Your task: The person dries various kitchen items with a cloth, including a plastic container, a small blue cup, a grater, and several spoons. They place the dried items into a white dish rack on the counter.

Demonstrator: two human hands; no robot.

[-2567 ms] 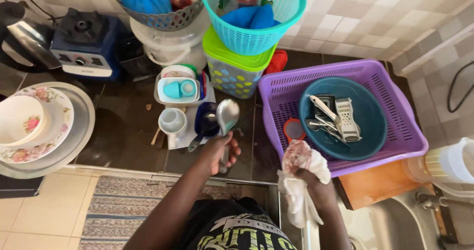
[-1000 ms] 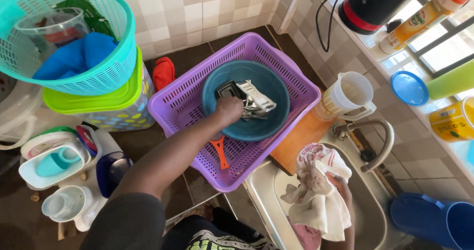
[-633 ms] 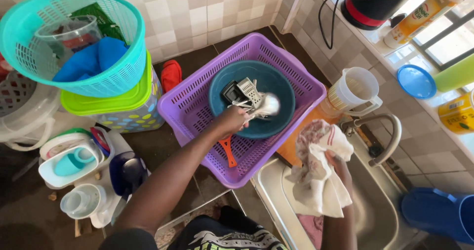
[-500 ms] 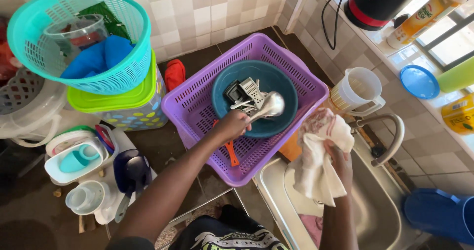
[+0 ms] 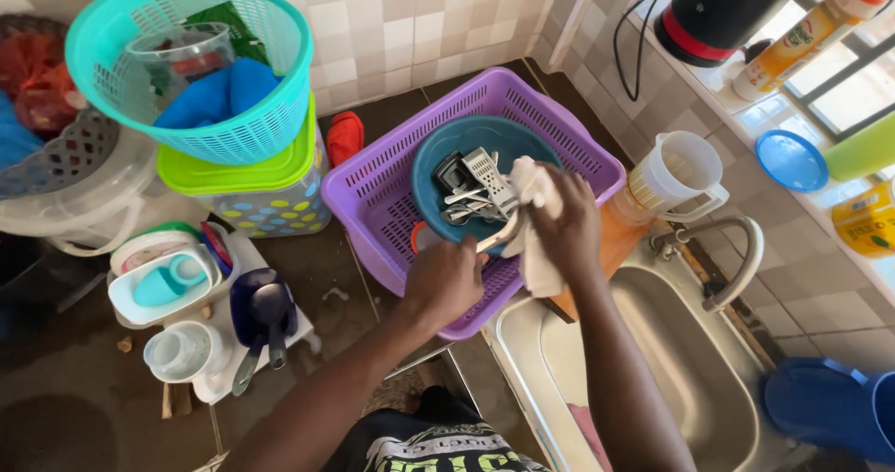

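I see both hands over the purple basket [image 5: 373, 187] on the dark counter [image 5: 65, 416]. L hand [image 5: 446, 281] is closed around the handle of a utensil [image 5: 494, 239], prob. a spoon; its head is hidden, so I can't be sure. The handle angles up to the right, into the cloth [image 5: 533, 218]. R hand [image 5: 564, 220] is closed on that white cloth, bunched around the far end of the utensil. The cloth hangs down below the hand, over the basket's near right edge.

Both hands sit just at the near rim of the teal bowl [image 5: 438, 150], which rests inside the basket. In the bowl: a small metal grater [image 5: 485, 169] and other cutlery, touching one another.

Right of the basket, a clear jug [image 5: 673, 175] stands upright on an orange board [image 5: 620, 239], w/ the tap [image 5: 727, 257] and steel sink [image 5: 681, 369] just beside it. Left of the basket, a teal basket [image 5: 252, 127] is stacked on a green-lidded tub [image 5: 242, 178]. Near left, a white tray [image 5: 214, 379] holds a cup [image 5: 182, 351] and a dark ladle [image 5: 263, 318]. On the window sill, well apart from the hands: a blue lid [image 5: 791, 159] and a black kettle [image 5: 722, 10].
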